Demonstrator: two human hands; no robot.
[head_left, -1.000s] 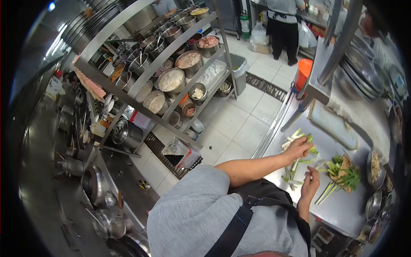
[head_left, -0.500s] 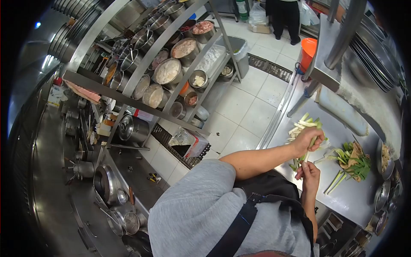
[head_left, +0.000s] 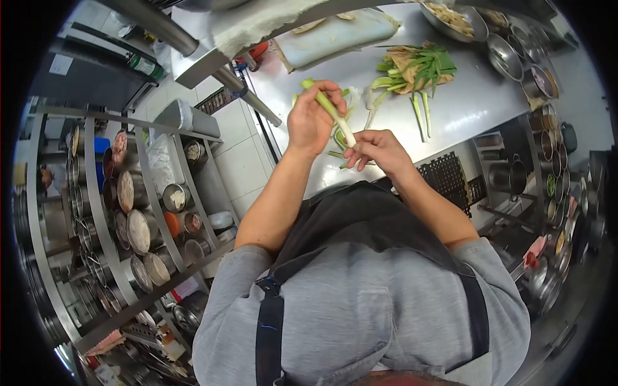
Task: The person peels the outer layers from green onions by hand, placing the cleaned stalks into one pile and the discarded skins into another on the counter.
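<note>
A pale leek stalk (head_left: pixel 336 114), green at the upper end and white at the lower, slants between my two hands above the steel table. My left hand (head_left: pixel 310 123) curls around its green part, with the thumb side up. Lower down, my right hand (head_left: pixel 381 152) pinches near the white end. Green trimmings (head_left: pixel 337 154) lie under and beside the hands, partly hidden by them. To the right is a heap of leafy greens (head_left: pixel 418 69) with brown, wilted leaves, and two loose green stalks (head_left: pixel 421 116) lie just below it.
A long pale-blue wrapped block (head_left: pixel 341 40) lies at the table's (head_left: pixel 479 96) back, under a shelf edge. Metal bowls (head_left: pixel 456 20) line the right end. A steel post (head_left: pixel 248 96) stands left, and a rack (head_left: pixel 106 212) of filled pots fills the left side.
The view has swung round, bringing the table in front of my chest. My left hand has loosened from a fist to a lighter curl around the leek; my right hand still pinches its lower end.
</note>
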